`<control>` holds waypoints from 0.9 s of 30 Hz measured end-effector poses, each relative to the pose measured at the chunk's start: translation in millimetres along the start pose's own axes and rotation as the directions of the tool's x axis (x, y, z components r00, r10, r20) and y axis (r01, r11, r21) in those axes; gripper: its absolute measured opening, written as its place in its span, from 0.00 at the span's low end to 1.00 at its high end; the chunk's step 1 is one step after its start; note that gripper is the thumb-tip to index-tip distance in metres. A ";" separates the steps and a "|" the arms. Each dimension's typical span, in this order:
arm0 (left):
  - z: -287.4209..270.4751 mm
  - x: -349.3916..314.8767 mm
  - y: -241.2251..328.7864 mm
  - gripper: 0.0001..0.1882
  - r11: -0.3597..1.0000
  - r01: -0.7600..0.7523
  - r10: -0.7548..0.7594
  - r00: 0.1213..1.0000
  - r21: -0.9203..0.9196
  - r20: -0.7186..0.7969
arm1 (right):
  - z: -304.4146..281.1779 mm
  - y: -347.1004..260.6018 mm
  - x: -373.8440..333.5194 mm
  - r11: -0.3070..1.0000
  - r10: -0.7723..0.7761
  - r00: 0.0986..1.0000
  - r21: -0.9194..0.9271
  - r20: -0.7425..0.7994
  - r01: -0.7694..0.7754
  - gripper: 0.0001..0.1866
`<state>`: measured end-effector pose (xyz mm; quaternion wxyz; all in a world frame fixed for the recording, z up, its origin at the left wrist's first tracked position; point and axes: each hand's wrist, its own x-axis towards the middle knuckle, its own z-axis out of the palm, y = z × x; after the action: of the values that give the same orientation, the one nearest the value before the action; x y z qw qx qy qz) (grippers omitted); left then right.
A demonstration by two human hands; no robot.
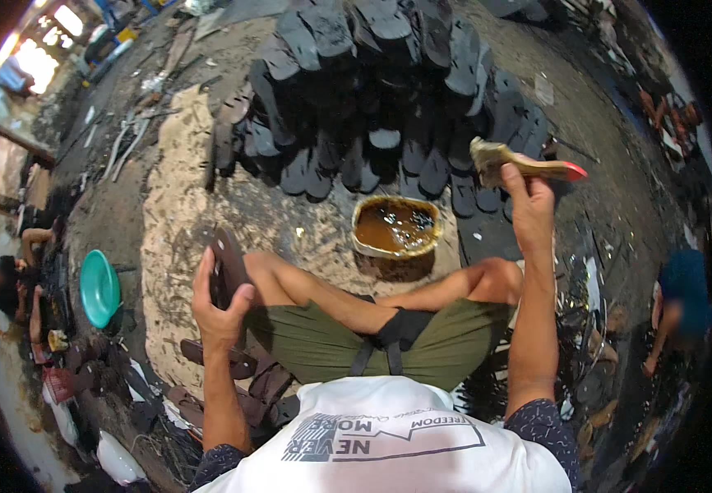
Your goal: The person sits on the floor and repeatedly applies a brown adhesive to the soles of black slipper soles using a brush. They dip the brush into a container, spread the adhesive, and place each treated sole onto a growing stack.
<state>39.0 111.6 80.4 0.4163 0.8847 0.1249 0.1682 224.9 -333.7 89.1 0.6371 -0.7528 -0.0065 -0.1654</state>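
Note:
My left hand grips a dark brown sandal sole, held upright beside my left knee. Raised on the other side, my right hand is closed around a paintbrush with a red-tipped handle; its clumped bristles point left. Between my crossed legs and the piled soles stands a tub of brown, glue-like liquid, its rim crusted. By my left forearm lie more brown soles, partly hidden by my arm and leg.
Dark sandal soles are stacked in a curved heap ahead. A stained tan sheet covers the ground. At the left is a green basin. One person sits far left, another far right. Scraps litter the floor.

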 end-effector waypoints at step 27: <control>86.4 -56.3 53.1 0.46 -0.263 0.561 -0.143 0.782 -0.785 0.607 | 113.9 54.9 -63.3 0.952 0.096 0.896 -0.303 0.434 0.045 0.16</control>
<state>26.6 -1.8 59.3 0.9653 0.2022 0.1544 -0.0585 204.6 -221.7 5.1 0.4968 -0.8599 -0.1156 0.0199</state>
